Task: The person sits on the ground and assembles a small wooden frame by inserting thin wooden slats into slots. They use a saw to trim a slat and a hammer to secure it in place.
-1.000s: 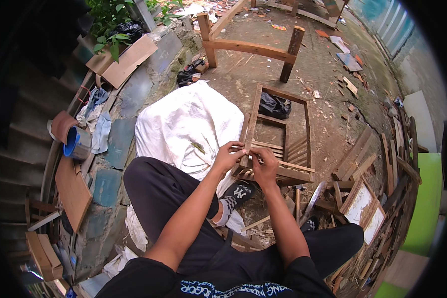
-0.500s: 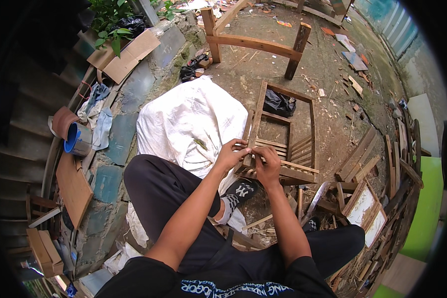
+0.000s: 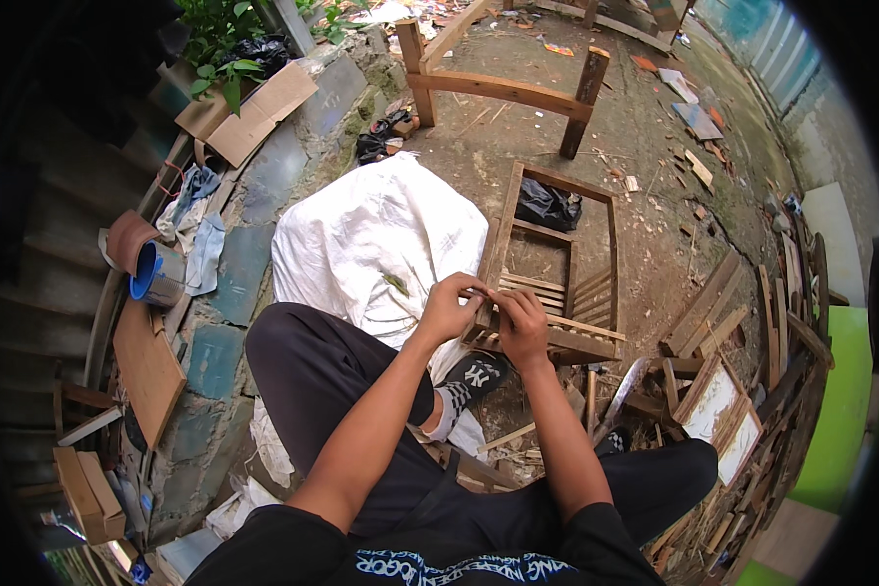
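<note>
My left hand [image 3: 449,310] and right hand [image 3: 523,327] were both closed on a thin slat [image 3: 547,320] of the wooden frame [image 3: 557,273], its length running rightward from my grip.

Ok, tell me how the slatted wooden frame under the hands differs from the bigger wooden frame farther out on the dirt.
The slatted wooden frame has thin slats at its near end; the bigger wooden frame is thick bare beams. The slatted one lies by the white sack, both hands on it; the bigger one stands apart, untouched. Both are unpainted wood.
</note>
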Available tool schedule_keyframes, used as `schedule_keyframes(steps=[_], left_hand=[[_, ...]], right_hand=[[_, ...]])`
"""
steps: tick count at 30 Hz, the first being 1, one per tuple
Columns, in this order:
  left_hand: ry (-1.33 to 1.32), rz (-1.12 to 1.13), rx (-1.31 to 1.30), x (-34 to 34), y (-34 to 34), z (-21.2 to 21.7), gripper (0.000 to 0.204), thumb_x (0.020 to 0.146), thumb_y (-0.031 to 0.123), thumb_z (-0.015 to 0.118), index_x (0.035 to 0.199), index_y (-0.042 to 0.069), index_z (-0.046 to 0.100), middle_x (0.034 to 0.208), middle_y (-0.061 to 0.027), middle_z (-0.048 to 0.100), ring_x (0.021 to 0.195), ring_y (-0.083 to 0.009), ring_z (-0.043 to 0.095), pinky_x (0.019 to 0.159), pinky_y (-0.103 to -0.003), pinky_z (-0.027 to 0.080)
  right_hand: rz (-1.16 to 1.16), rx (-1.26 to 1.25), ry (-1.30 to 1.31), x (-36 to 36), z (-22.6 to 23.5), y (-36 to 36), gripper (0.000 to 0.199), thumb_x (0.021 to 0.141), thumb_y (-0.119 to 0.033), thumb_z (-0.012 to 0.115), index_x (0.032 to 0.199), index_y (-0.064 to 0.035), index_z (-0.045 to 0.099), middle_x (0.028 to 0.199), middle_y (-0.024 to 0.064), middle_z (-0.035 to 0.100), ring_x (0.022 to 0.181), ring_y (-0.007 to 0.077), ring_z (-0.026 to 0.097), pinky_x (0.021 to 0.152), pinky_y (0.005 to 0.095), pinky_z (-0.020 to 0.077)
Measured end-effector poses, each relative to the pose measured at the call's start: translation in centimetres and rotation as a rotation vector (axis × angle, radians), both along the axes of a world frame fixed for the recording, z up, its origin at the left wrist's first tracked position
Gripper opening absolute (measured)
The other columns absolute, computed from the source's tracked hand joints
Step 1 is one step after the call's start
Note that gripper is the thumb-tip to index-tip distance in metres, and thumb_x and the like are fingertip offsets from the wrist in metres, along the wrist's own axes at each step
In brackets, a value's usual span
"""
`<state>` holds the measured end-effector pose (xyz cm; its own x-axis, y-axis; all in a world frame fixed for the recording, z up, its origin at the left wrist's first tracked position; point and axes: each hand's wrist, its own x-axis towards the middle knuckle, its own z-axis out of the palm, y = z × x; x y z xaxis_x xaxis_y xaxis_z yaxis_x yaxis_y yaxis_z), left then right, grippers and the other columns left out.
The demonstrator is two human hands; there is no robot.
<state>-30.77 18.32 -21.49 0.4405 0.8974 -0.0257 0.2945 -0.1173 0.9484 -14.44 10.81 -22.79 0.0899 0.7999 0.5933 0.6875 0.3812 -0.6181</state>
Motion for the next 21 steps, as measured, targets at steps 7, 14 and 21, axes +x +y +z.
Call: schedule_keyframes(steps=[7,14,21], left_hand=[[0.025,-0.064,0.084,-0.2,-0.3,0.4,0.019,0.085,0.001,0.076,0.104,-0.001,0.076,0.110,-0.0128,0.071,0.099,-0.0237,0.073,0.086,-0.034,0.059],[0.032,0.034,0.234,1.1,-1.2,0.2,0.018,0.084,-0.003,0.076,0.102,0.000,0.076,0.107,-0.0117,0.070,0.095,-0.0215,0.073,0.078,-0.031,0.065],[-0.006,0.030,0.296,1.0,-1.6,-0.6,0.018,0.084,-0.006,0.074,0.102,-0.001,0.076,0.104,-0.0111,0.069,0.091,-0.0211,0.073,0.078,-0.030,0.065]], right_hand=[[0.007,0.031,0.017,0.4,-0.6,-0.1,0.040,0.077,0.013,0.066,0.113,-0.0038,0.073,0.100,0.0126,0.072,0.094,0.0334,0.067,0.083,0.0435,0.0550],[0.032,0.061,0.064,0.3,0.0,-0.4,0.037,0.079,0.014,0.069,0.111,-0.0030,0.074,0.101,0.0136,0.071,0.094,0.0338,0.067,0.080,0.0421,0.0557],[0.008,-0.001,0.119,0.0,1.0,-0.9,0.030,0.083,0.008,0.071,0.110,-0.0026,0.074,0.102,0.0141,0.070,0.094,0.0342,0.067,0.081,0.0407,0.0555]])
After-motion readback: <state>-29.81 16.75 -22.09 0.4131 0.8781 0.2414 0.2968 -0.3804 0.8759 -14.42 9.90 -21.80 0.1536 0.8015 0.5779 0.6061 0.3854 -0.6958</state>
